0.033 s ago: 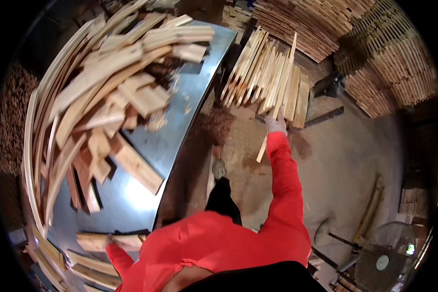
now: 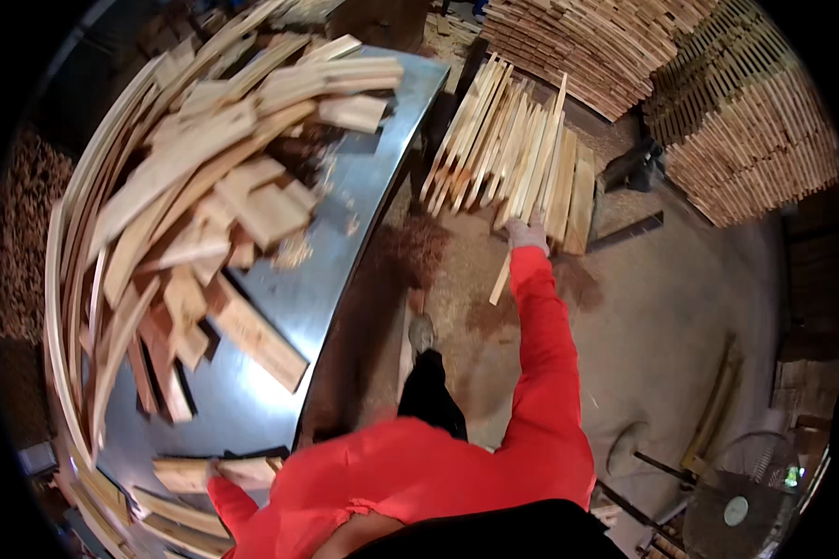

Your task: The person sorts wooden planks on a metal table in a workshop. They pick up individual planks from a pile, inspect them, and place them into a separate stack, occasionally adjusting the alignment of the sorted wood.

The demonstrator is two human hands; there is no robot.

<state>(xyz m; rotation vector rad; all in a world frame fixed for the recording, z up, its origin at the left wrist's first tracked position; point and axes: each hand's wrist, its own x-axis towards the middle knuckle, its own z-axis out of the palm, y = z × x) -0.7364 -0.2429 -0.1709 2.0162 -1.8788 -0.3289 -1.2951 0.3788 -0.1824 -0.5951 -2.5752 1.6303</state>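
Observation:
My right hand (image 2: pixel 529 233), in a grey glove at the end of a red sleeve, is stretched forward and grips a long thin wooden slat (image 2: pixel 550 130). The slat stands upright against a pile of similar slats (image 2: pixel 494 130) lying on the floor beside the table. My left hand (image 2: pixel 216 470) is low at the left and mostly hidden by my sleeve. It rests at a short wooden block (image 2: pixel 182 473) on the near end of the metal table (image 2: pixel 345 252). Whether it grips the block is not visible.
A heap of wooden offcuts and long curved strips (image 2: pixel 196 214) covers the table's left side. Tall stacks of slats (image 2: pixel 746 121) stand at the back right. Sawdust (image 2: pixel 419 247) lies on the floor by my foot (image 2: pixel 421 333). A fan (image 2: pixel 736 508) stands at lower right.

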